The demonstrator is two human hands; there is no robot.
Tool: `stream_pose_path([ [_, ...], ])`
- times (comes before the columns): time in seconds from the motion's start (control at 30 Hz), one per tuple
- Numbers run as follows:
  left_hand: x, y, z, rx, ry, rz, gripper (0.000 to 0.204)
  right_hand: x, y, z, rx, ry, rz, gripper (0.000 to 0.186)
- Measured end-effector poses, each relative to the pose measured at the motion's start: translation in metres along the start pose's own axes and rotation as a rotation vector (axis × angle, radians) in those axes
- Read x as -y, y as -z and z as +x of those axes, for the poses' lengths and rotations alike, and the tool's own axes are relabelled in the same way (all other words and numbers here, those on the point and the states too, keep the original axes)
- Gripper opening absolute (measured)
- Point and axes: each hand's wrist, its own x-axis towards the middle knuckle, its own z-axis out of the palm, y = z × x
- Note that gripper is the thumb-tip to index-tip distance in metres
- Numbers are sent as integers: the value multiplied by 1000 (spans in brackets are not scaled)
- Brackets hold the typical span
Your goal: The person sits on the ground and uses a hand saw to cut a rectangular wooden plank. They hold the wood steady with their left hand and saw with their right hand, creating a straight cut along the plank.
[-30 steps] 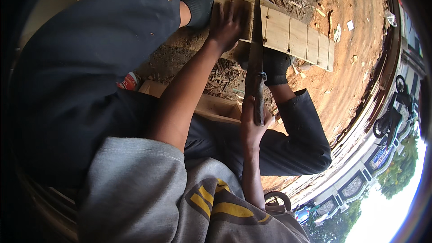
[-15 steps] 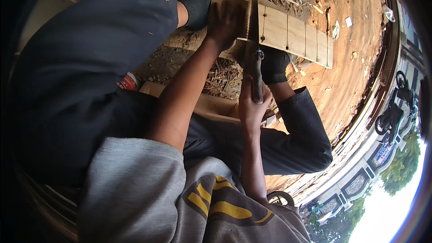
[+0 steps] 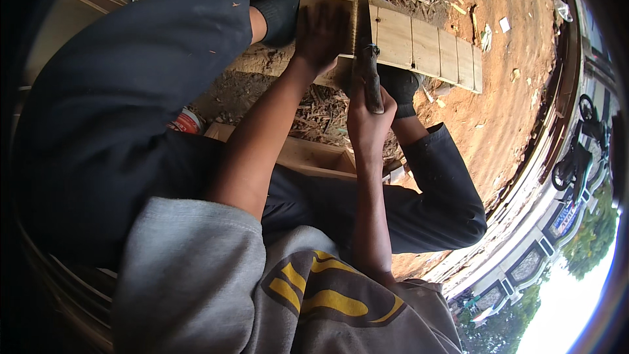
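Note:
My left hand [image 3: 321, 36] lies flat with spread fingers on a pale wooden plank [image 3: 426, 46] marked with several cross lines. Just right of that hand, a hand saw [image 3: 362, 19] stands on edge across the plank. My right hand [image 3: 369, 118] is closed around the saw's dark handle, near the plank's near edge. My left foot in a dark sock [image 3: 278, 0] presses on the plank's left end. My right foot [image 3: 400, 88] rests on the ground under the plank.
Wood scraps and shavings [image 3: 327, 118] cover the orange dirt ground [image 3: 504, 105]. A wooden box [image 3: 308, 156] sits by my knees, a red and white can [image 3: 187, 121] to its left. Parked motorbikes [image 3: 580, 151] and buildings curve along the right rim.
The saw and my right hand have moved forward, away from me, along the cut. My left hand stays pressed on the plank.

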Motion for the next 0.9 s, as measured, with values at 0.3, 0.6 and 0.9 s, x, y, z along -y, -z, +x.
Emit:
stream_pose_path([
  [0.3, 3, 4, -2, 140, -30, 32, 79, -14, 34, -61, -18, -107, 5, 21],
  [0.6, 2, -1, -2, 108, 2, 18, 87, -6, 18, -40, -5, -42, 3, 25],
  [0.9, -3, -4, 0, 6, -3, 11, 81, 2, 2, 16, 7, 6, -28, 28],
])
